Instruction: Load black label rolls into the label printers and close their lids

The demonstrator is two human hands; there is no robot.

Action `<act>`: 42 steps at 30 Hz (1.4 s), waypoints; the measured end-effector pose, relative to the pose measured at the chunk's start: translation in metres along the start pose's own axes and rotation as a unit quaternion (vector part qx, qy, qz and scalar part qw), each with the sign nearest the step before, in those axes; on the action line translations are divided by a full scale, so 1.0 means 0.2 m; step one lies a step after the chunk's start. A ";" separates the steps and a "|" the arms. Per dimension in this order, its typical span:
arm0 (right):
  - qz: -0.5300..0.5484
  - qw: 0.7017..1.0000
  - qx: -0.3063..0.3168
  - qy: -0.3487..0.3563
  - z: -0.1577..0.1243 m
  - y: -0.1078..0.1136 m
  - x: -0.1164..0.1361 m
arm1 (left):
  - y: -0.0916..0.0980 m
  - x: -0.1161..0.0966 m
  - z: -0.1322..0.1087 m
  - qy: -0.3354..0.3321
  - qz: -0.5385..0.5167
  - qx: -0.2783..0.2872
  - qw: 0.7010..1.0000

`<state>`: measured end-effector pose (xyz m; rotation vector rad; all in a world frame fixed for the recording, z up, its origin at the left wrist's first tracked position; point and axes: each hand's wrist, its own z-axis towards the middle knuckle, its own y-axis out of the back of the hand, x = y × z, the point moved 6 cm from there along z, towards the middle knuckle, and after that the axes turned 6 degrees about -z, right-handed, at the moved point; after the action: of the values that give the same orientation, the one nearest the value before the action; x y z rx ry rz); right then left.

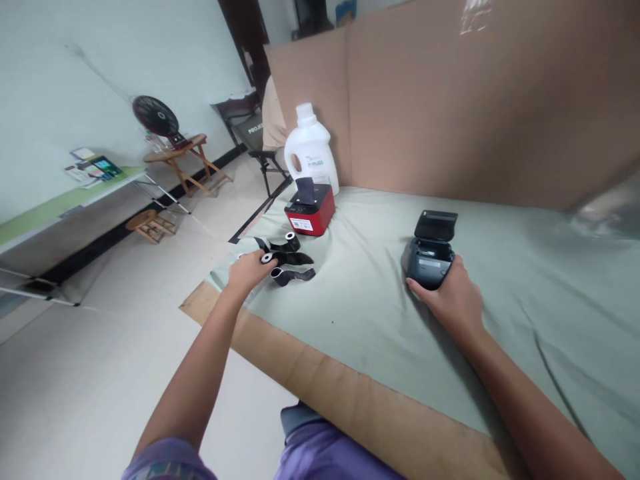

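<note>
My right hand (459, 297) is wrapped round a small dark portable printer (429, 265), its lid flipped up and its inside exposed. My left hand (249, 272) is closed at the table's left edge on a black roll (293, 258) with a white core, whose loose strip trails to the right. Just beyond it lies another black roll (291, 240), also with a white core. A third black roll (293, 275), partly unwound and curling, lies nearer to me. My fingers hide part of the gripped roll.
Behind the rolls stands a red and black box-shaped device (315, 217) with a dark strip rising from its top. A white jug (316, 150) is behind it. A cardboard panel (450, 100) borders the far side of the cloth-covered table (360, 287). Something transparent (610, 210) lies at far right.
</note>
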<state>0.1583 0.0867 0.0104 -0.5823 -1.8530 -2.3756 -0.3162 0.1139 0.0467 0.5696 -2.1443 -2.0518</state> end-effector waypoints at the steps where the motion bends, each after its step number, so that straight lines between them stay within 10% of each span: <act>1: 0.000 1.000 0.003 -0.001 0.00 0.00 0.00 | -0.01 0.01 -0.01 0.000 -0.005 0.005 1.000; 8: 0.006 1.000 0.006 -0.006 0.00 0.00 0.01 | 0.02 0.06 -0.04 0.000 -0.031 0.018 0.999; 14: 0.003 1.000 0.007 -0.008 0.00 0.01 0.01 | 0.11 0.31 0.02 0.025 -0.184 -0.151 0.971; 17: 0.008 1.000 0.008 -0.005 0.00 0.02 0.01 | 0.01 0.39 0.08 0.023 -0.247 -0.100 0.964; 21: 0.010 1.000 0.012 -0.005 0.00 0.02 0.01 | -0.09 0.40 0.09 -0.006 -0.303 -0.084 0.949; 26: -0.004 1.000 0.021 -0.008 0.00 0.00 0.01 | 0.01 0.35 0.08 -0.012 -0.371 -0.160 0.915; 30: -0.037 0.992 0.125 -0.008 0.05 0.04 -0.03 | 0.21 0.07 0.03 -0.124 -0.446 -0.200 0.863; 34: -0.033 0.986 0.164 0.001 0.11 0.31 -0.09 | 0.31 -0.45 -0.12 -0.251 -0.513 -0.119 0.812; 38: 0.136 0.980 0.082 0.118 0.10 0.69 0.07 | 0.23 -1.01 -0.32 -0.337 -0.593 0.046 0.729; 42: 0.202 0.949 0.136 0.201 0.10 0.77 0.27 | 0.04 -1.42 -0.47 -0.338 -0.639 0.233 0.651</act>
<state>0.1577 0.0735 0.1739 -0.3679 -1.6467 -1.7795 -0.0233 0.1241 0.1093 2.2639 -3.2640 -2.3764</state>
